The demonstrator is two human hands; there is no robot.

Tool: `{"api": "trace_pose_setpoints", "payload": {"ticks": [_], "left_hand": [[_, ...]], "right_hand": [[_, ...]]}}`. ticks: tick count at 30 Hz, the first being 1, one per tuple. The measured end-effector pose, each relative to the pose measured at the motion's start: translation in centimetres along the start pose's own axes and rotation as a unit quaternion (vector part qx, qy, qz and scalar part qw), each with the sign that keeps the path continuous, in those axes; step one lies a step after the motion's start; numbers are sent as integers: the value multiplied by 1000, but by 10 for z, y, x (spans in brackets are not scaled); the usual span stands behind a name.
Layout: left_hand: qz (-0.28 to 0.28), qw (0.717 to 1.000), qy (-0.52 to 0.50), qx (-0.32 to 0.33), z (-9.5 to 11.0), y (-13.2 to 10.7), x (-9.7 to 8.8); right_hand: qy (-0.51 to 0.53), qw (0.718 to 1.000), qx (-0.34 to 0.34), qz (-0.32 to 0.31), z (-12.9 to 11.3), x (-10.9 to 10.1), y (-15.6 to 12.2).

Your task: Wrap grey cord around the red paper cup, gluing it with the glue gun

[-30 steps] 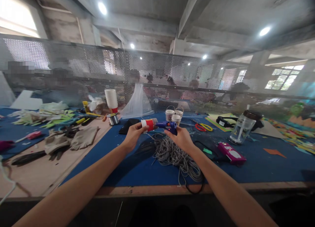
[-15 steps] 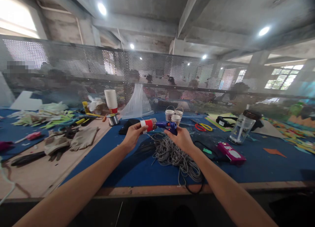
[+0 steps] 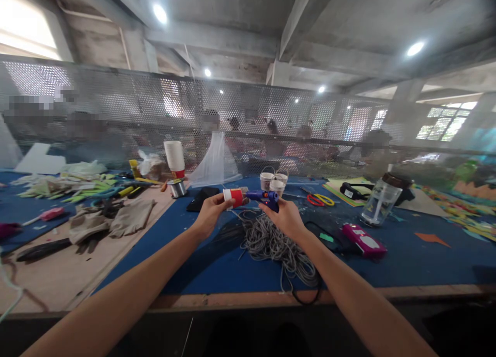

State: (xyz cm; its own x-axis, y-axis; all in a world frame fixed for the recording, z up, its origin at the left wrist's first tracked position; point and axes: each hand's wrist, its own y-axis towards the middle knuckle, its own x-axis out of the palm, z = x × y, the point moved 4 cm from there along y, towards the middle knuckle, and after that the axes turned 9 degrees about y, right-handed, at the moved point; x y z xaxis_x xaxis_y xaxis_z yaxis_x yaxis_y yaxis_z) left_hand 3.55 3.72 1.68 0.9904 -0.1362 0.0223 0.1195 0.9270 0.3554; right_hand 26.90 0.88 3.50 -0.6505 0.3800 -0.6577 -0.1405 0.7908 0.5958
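Held on its side in my left hand (image 3: 211, 213) is a red and white paper cup (image 3: 234, 197), with greyish cord round its right end. My right hand (image 3: 285, 216) grips a blue hot glue gun (image 3: 267, 197), its nozzle pointing left at the corded part of the cup. Whether the nozzle touches the cup I cannot tell. Below both hands lies a loose heap of grey cord (image 3: 273, 243) on the blue mat. Just behind the glue gun stand three small cord-wrapped cups (image 3: 276, 185) with thin handles.
Left of the hands are a stack of paper cups (image 3: 174, 155), a wire spool (image 3: 179, 188), a black phone (image 3: 203, 199) and work gloves (image 3: 132, 217). To the right lie scissors (image 3: 321, 199), a magenta box (image 3: 364, 240) and a clear bottle (image 3: 382, 201). A perforated metal screen (image 3: 240, 104) closes the back.
The paper cup has turned slightly in my left hand and shifted a little to the right. My right hand and the glue gun stay almost in place.
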Motion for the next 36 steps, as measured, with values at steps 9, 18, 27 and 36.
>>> {"api": "trace_pose_setpoints", "payload": {"ticks": [9,18,27,36], "left_hand": [[-5,1000,4,6,-2,1,-1],[-1,1000,6,6,0,0,0],[-8,1000,8,7,-4,1,-2],[-2,1000,11,6,-4,1,-2]], "right_hand": [[-2,1000,-4,2,2,2,0],[-9,1000,-9,5,3,2,0],[-30,999,-16,11,3,2,0],[-50,998,-22,15,2,1,0]]}}
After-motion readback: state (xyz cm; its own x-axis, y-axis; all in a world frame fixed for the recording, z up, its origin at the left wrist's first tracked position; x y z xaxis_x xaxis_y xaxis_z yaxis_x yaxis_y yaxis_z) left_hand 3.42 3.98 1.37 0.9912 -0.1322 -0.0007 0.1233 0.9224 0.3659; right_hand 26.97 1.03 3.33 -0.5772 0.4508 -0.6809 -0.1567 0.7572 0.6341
